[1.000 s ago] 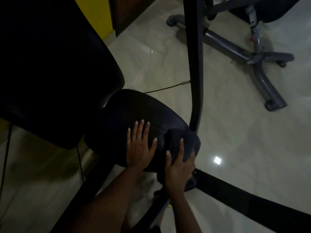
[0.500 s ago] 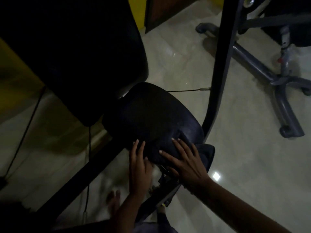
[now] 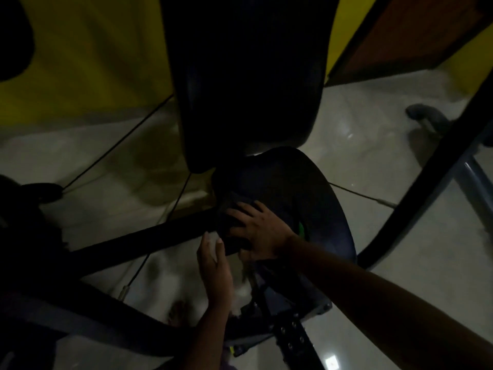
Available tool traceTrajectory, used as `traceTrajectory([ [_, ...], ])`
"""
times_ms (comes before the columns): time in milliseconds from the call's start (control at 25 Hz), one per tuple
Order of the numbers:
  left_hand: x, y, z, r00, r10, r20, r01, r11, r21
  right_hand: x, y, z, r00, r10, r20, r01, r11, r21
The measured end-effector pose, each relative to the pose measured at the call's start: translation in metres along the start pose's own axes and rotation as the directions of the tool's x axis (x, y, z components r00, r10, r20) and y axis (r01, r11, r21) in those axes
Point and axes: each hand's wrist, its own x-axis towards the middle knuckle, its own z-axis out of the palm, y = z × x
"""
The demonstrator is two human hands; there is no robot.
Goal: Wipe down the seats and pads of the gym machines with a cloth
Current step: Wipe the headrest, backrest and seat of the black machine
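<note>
Right hand [image 3: 257, 231] spread flat, pinning dark cloth [image 3: 232, 209] on the seat [image 3: 314, 198] near-left edge; left hand [image 3: 213, 265] open, empty beside it. Best: firm pressure, overlapping strokes across.

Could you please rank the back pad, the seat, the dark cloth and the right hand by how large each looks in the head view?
1. back pad
2. seat
3. right hand and dark cloth look alike; the cloth is partly hidden under the hand, so unranked.
</note>
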Motion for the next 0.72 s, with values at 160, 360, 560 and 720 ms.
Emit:
traceTrajectory([
  [160, 0.012, 0.005, 0.016, 0.992, -0.100, -0.078, 0.095, 0.993, -0.069, 0.067, 0.019, -0.014, 0.996, -0.020, -0.088, 0.020, 1.000, -0.012],
  [360, 0.023, 0.004, 0.043, 0.974, -0.205, -0.096, 0.184, 0.965, -0.189, 0.098, 0.040, -0.021, 0.990, 0.046, -0.131, -0.038, 0.997, 0.063],
  [560, 0.035, 0.012, 0.062, 0.950, -0.308, -0.054, 0.274, 0.905, -0.326, 0.062, 0.041, 0.005, 0.949, -0.109, -0.295, 0.151, 0.981, 0.125],
  [720, 0.052, 0.025, 0.079, 0.941, -0.286, -0.183, 0.245, 0.945, -0.214, 0.097, 0.065, -0.009, 0.974, 0.052, -0.222, -0.003, 0.977, 0.213],
])
